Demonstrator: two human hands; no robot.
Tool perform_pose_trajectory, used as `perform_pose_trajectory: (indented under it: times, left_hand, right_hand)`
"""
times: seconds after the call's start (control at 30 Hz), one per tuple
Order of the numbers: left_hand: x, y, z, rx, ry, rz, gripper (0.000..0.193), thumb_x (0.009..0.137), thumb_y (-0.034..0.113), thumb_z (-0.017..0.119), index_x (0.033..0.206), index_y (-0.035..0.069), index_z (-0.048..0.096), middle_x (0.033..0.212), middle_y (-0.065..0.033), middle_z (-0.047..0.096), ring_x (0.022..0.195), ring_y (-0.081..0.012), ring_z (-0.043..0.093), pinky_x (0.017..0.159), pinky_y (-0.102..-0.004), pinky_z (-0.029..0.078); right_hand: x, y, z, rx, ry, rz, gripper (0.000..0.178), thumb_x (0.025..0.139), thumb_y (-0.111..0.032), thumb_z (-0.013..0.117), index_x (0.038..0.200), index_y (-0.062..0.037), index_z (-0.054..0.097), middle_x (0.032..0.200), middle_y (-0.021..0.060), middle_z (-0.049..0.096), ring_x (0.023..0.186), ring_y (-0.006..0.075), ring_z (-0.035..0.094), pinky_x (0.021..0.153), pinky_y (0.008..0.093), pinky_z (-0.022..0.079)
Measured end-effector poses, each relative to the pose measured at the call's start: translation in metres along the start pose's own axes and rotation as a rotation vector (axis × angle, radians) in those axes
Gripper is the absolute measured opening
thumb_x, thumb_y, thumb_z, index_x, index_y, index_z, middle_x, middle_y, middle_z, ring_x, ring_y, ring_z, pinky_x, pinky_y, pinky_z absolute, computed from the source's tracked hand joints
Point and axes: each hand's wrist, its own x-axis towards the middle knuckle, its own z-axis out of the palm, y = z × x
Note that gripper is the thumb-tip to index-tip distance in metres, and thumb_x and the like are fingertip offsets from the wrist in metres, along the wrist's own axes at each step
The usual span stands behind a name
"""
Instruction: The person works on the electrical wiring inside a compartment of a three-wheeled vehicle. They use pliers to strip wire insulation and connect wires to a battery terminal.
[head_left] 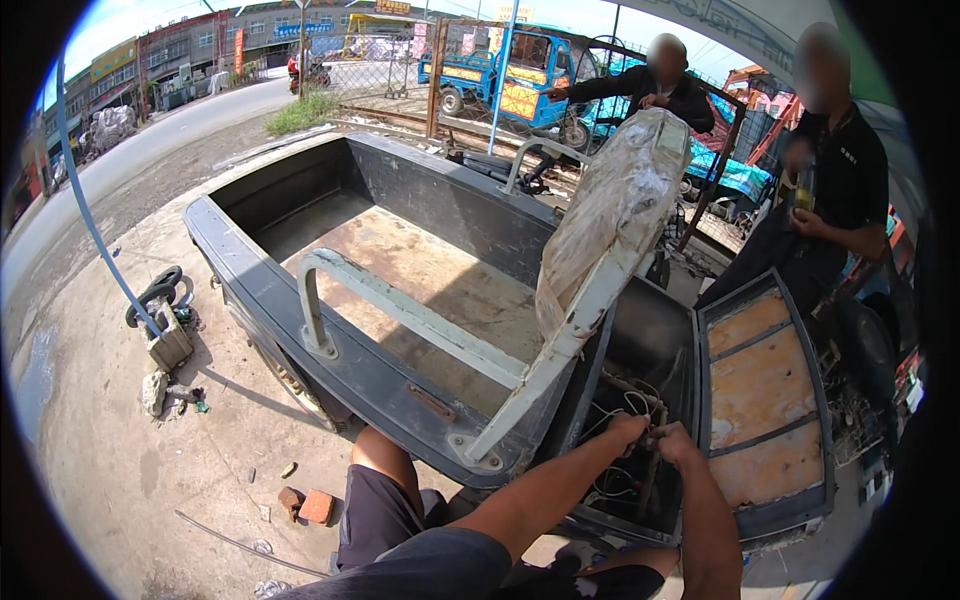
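Note:
Both my hands meet over an open black compartment (648, 332) in the front of a dark three-wheeled cargo vehicle. My left hand (628, 431) is closed, its fingertips pinching a thin wire. Right beside it, my right hand (674, 444) is closed too, fingertips on the wire where the hands come together. Loose white wires (637, 399) loop around my left hand and down into the compartment. The exact spot between my fingertips is too small to make out. To the right, the compartment's lid (762, 405) lies swung back, showing a rusty, framed inner face.
A seat back wrapped in plastic (612, 215) rises beyond my hands. The cargo bed (420, 262) with a pale metal rail (415, 308) is at left. Two people stand at far right, one holding a bottle (804, 190). Bricks (316, 507) and a weighted pole (105, 235) stand on the ground.

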Motion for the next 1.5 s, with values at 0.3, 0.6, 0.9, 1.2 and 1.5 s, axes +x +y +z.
perform_pose_trajectory:
  times: [0.3,0.6,0.9,1.2,1.5]
  left_hand:
    - [0.007,-0.010,-0.003,0.451,0.155,0.284,0.046,0.089,0.040,0.064,0.079,-0.005,0.061,0.075,-0.0222,0.063,0.061,-0.0345,0.062,0.050,-0.0473,0.045]
    - [-0.018,-0.010,0.005,0.950,0.152,0.595,0.029,0.079,0.022,0.073,0.101,0.006,0.066,0.107,-0.0197,0.059,0.101,-0.0404,0.059,0.083,-0.0502,0.051]
    - [-0.016,-0.002,0.005,0.921,0.060,0.431,0.052,0.075,0.035,0.078,0.108,-0.001,0.061,0.112,-0.0236,0.062,0.105,-0.0397,0.061,0.084,-0.0507,0.053]
    - [0.020,-0.010,0.007,0.650,-0.003,0.382,0.031,0.081,0.025,0.062,0.096,-0.003,0.066,0.096,-0.0256,0.065,0.089,-0.0404,0.064,0.074,-0.0514,0.049]
    - [0.003,-0.007,0.005,0.426,-0.019,0.322,0.036,0.091,0.032,0.056,0.076,-0.001,0.059,0.063,-0.0080,0.052,0.052,-0.0195,0.047,0.044,-0.0397,0.035]
  right_hand:
    - [-0.001,-0.003,-0.002,-0.025,-0.035,-0.031,0.020,0.080,-0.007,0.068,0.096,0.0036,0.071,0.085,0.0134,0.069,0.080,0.0212,0.062,0.073,0.0397,0.048]
    - [0.002,0.008,-0.004,-0.115,0.012,0.005,0.019,0.078,-0.011,0.074,0.091,0.0024,0.072,0.081,0.0125,0.068,0.075,0.0197,0.060,0.070,0.0415,0.047]
    - [0.004,0.019,-0.003,-0.243,0.125,-0.078,0.026,0.072,-0.017,0.077,0.091,0.0000,0.073,0.082,0.0182,0.069,0.079,0.0271,0.067,0.075,0.0392,0.050]
    - [0.010,0.029,-0.010,-0.106,0.111,-0.083,0.019,0.073,-0.012,0.075,0.088,-0.0009,0.074,0.076,0.0161,0.069,0.073,0.0226,0.065,0.070,0.0378,0.050]
    - [0.006,0.012,-0.003,0.015,0.004,-0.047,0.024,0.081,0.002,0.059,0.101,0.0007,0.072,0.081,0.0065,0.068,0.072,0.0140,0.057,0.065,0.0319,0.045]
